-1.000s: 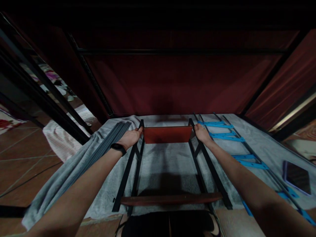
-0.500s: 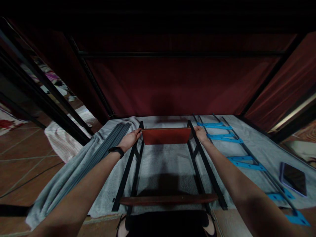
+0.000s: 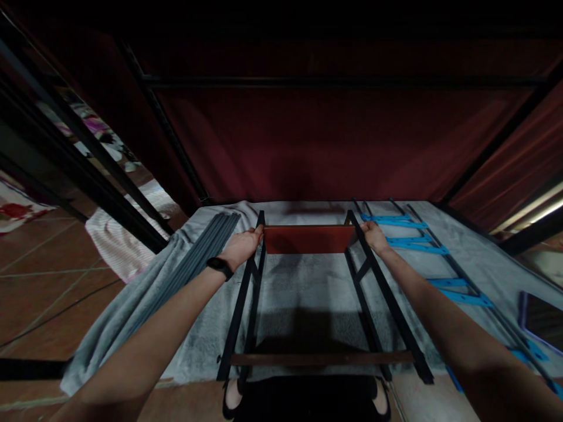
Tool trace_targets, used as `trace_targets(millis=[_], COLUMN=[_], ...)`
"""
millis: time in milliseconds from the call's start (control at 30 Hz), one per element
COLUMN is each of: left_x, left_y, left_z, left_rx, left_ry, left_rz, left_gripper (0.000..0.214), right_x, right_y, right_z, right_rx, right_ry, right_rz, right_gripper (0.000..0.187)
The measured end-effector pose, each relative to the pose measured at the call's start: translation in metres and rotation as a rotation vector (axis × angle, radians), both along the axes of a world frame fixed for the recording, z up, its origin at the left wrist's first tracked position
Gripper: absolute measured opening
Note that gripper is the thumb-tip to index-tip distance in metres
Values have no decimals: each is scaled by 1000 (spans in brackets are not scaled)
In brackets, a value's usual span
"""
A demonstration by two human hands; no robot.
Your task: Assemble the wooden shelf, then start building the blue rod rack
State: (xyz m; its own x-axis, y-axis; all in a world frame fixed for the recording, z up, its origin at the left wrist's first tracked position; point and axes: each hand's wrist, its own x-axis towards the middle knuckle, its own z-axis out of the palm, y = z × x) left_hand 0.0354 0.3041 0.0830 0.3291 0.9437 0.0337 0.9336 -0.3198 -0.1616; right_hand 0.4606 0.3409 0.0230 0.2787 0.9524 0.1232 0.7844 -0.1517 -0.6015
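Note:
A black metal frame [image 3: 246,305] with two side rails lies on a grey cloth [image 3: 303,287]. A reddish-brown board [image 3: 308,239] spans its far end and a thinner brown board [image 3: 321,358] spans its near end. My left hand [image 3: 244,246], with a black band on the wrist, grips the left rail beside the far board. My right hand [image 3: 373,235] grips the right rail at the board's other end. Both arms stretch forward over the frame.
Grey bars [image 3: 197,252] lie bundled on the cloth at left. A dark frame with blue cross pieces [image 3: 440,264] lies at right, a dark tablet [image 3: 543,322] beyond it. A dark red curtain [image 3: 308,140] hangs behind. Tiled floor [image 3: 39,293] is at left.
The view has shifted slightly, so the frame sits a little more to the right. Both hands keep their grip at the far board's ends.

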Motion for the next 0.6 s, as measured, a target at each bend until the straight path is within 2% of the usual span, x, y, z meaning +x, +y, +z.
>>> trace_targets(millis=[300, 600], left_x=[2, 1], left_y=[-1, 2], left_z=[5, 2], left_rx=[-31, -20], left_ry=[29, 41], left_rz=[-29, -25], left_gripper=[47, 48], right_x=[4, 2], right_y=[1, 1], right_z=[-5, 1], right_rx=[10, -44], right_ry=[80, -16], right_rz=[9, -18], right_gripper=[32, 32])
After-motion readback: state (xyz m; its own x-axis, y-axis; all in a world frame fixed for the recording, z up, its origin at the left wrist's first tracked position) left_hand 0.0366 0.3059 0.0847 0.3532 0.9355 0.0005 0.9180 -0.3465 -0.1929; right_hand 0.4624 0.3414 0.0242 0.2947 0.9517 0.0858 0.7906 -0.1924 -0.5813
